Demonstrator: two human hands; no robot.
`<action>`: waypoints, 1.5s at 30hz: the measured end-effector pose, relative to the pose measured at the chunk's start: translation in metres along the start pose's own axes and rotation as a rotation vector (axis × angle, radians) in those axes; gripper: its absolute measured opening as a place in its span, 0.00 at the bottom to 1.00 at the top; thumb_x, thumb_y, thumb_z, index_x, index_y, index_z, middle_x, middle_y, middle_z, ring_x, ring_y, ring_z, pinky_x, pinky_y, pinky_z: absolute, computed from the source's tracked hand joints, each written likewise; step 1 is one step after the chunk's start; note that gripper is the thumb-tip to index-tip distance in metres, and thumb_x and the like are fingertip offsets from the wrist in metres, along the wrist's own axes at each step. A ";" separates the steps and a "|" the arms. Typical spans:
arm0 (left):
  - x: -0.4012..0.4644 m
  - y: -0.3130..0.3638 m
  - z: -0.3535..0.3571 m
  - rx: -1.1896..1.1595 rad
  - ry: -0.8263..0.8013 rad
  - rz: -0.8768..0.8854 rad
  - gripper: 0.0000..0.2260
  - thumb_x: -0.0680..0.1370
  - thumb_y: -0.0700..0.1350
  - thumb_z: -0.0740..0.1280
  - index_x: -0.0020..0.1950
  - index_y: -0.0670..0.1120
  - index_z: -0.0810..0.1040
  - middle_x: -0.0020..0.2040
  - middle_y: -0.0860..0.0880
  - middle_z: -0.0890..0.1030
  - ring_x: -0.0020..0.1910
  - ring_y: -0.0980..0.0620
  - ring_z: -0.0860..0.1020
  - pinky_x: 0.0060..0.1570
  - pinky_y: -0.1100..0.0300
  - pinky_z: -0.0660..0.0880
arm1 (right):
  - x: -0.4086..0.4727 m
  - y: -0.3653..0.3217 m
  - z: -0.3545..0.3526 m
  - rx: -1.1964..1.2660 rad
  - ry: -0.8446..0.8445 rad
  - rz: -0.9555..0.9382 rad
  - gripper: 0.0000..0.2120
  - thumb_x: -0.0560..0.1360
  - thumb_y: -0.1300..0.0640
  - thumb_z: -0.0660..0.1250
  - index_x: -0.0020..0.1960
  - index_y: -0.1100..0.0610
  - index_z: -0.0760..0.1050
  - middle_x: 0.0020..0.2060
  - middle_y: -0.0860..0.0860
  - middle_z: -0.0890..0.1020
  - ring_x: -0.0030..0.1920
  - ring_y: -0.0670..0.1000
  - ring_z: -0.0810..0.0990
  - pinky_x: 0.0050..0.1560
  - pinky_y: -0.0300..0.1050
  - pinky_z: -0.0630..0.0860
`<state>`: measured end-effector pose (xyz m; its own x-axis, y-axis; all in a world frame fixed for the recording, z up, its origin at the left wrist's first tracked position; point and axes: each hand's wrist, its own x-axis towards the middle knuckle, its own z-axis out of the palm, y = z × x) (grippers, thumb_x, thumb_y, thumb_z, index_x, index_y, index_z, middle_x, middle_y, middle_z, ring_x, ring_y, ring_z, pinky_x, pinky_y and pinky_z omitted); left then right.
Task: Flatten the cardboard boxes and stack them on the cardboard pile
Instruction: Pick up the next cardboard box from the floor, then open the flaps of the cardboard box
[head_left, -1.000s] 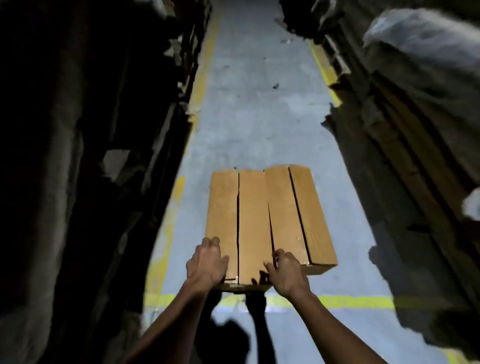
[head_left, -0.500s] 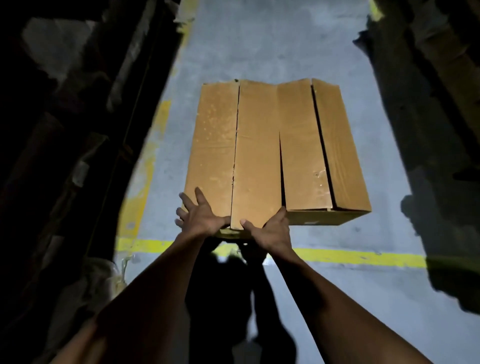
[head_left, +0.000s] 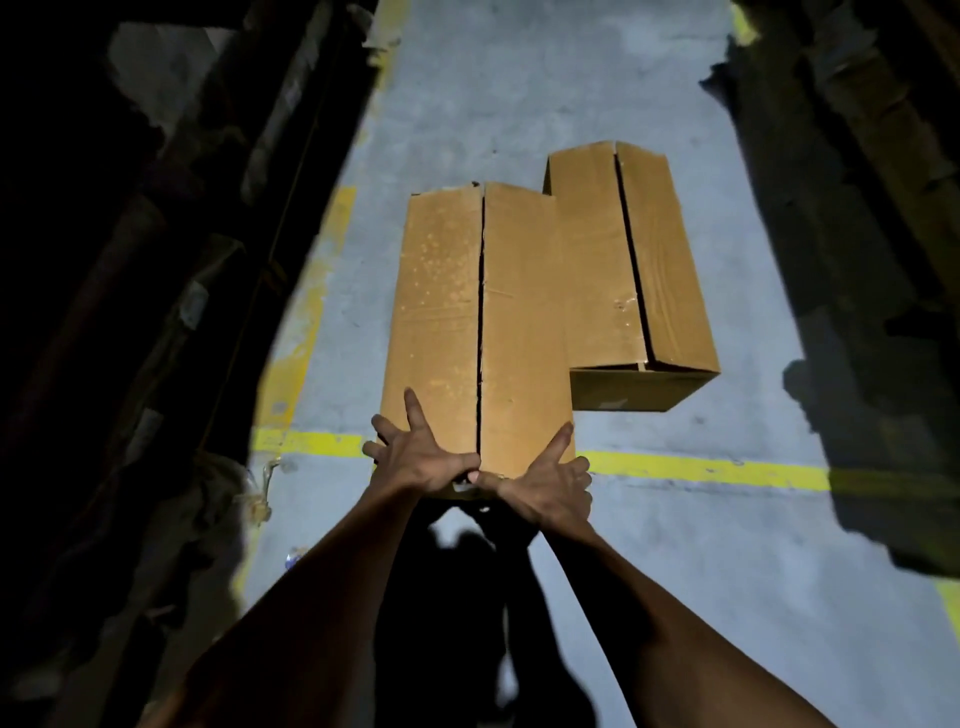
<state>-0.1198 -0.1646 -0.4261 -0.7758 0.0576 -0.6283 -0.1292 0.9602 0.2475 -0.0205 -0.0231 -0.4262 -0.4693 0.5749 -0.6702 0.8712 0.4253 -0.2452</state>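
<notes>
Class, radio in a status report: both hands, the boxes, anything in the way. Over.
Left hand and right hand spread open on near box, lifting its end. Second box on floor, unflattened. Nothing blocking.

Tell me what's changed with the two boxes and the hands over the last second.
The near box has been pulled toward the person and apart from the far box, which it lay level with before. The left hand and right hand have spread their fingers over its near end. The far box stays on the grey floor, unflattened, flaps closed.

Both arms outstretched; left hand (head_left: 422, 457), right hand (head_left: 545, 480) fingers splayed, thumbs meeting.
</notes>
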 end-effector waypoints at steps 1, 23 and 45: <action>-0.016 -0.007 0.007 -0.007 -0.010 -0.001 0.66 0.59 0.68 0.75 0.80 0.62 0.29 0.80 0.39 0.45 0.75 0.29 0.55 0.68 0.39 0.72 | -0.014 0.013 0.004 -0.009 -0.002 -0.004 0.78 0.54 0.19 0.73 0.80 0.50 0.25 0.75 0.65 0.60 0.75 0.65 0.64 0.73 0.60 0.68; -0.394 -0.214 0.245 -0.017 -0.032 0.020 0.67 0.57 0.72 0.74 0.80 0.63 0.31 0.78 0.41 0.46 0.73 0.32 0.57 0.64 0.39 0.74 | -0.335 0.361 0.167 -0.076 -0.018 -0.041 0.76 0.50 0.10 0.60 0.82 0.49 0.29 0.73 0.62 0.65 0.73 0.63 0.68 0.72 0.60 0.65; -0.435 -0.254 0.340 0.091 0.162 0.270 0.57 0.67 0.81 0.61 0.84 0.57 0.38 0.83 0.35 0.37 0.79 0.28 0.50 0.71 0.36 0.64 | -0.317 0.498 0.222 0.646 0.587 -0.255 0.29 0.80 0.32 0.56 0.64 0.54 0.79 0.61 0.58 0.82 0.63 0.63 0.79 0.63 0.57 0.76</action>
<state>0.4603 -0.3410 -0.4662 -0.8636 0.2761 -0.4218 0.1446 0.9372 0.3175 0.5942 -0.1484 -0.4916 -0.5029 0.8560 -0.1200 0.5586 0.2160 -0.8008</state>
